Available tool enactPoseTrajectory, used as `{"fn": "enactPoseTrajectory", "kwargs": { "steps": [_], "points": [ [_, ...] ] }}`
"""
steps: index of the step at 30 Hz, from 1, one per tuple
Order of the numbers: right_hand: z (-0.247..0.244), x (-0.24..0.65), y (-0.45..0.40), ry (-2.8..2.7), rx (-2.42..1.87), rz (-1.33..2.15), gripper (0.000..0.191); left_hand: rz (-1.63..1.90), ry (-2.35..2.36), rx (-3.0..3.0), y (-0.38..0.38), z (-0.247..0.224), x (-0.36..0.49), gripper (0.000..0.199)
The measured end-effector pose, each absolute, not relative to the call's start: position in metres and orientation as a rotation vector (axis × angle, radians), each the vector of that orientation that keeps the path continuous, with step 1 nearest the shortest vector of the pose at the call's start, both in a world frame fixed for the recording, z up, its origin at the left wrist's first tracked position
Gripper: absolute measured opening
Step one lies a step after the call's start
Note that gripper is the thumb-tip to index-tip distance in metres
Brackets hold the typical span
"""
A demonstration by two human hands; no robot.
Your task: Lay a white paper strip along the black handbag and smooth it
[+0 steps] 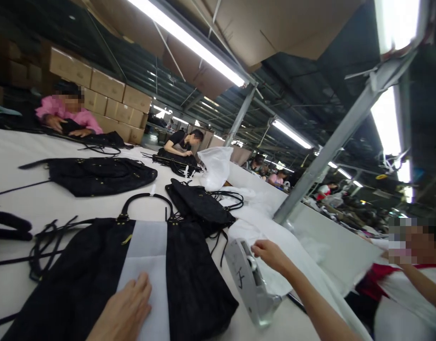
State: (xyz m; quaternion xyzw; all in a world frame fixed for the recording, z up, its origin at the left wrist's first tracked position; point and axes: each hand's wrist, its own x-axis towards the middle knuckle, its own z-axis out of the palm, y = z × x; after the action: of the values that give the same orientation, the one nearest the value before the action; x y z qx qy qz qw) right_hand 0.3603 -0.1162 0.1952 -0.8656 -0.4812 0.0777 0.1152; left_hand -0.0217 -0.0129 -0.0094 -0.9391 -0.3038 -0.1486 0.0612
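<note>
Bunching fingers of nearer right hand [274, 256], pinch unclear, at tape dispenser [242, 274] toward seven o'clock, lengthwise eleven-to-five; resting left hand [127, 303] loosely spread.

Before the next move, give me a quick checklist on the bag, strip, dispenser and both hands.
1. Left hand on the strip: ok.
2. Strip lying on the bag: ok.
3. Handle clear of the left hand: ok, beyond the bag's top edge.
4. Right hand at the dispenser: ok.
5. Tape between the right fingertips: cannot tell, too small.
6. Straps straight: not ok, tangled.
</note>
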Motion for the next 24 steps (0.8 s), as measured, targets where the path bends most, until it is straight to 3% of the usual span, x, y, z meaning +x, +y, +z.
{"fn": "enactPoseTrajectory", "kwargs": {
  "steps": [7,12,16,20,24],
  "points": [
    [0.163,0.375,-0.169,-0.953,-2.579,0.635,0.036,-0.456,-0.852,-2.955,-0.009,0.01,-0.024,0.043],
    [0.163,0.376,-0.171,-0.858,-2.515,0.81,0.024,-0.492,-0.818,-2.967,-0.004,0.005,-0.026,0.047],
    [0.175,0.379,-0.181,-0.888,-2.442,0.777,0.012,-0.361,-0.886,-2.925,-0.012,0.024,-0.023,0.047],
    [0.182,0.374,-0.209,-0.907,-2.364,0.687,0.013,-0.28,-0.971,-2.935,-0.018,0.053,-0.019,0.041],
    [0.148,0.355,-0.245,-0.842,-2.412,0.64,0.015,-0.29,-0.975,-2.942,-0.014,0.051,-0.017,0.039]
  ]
}}
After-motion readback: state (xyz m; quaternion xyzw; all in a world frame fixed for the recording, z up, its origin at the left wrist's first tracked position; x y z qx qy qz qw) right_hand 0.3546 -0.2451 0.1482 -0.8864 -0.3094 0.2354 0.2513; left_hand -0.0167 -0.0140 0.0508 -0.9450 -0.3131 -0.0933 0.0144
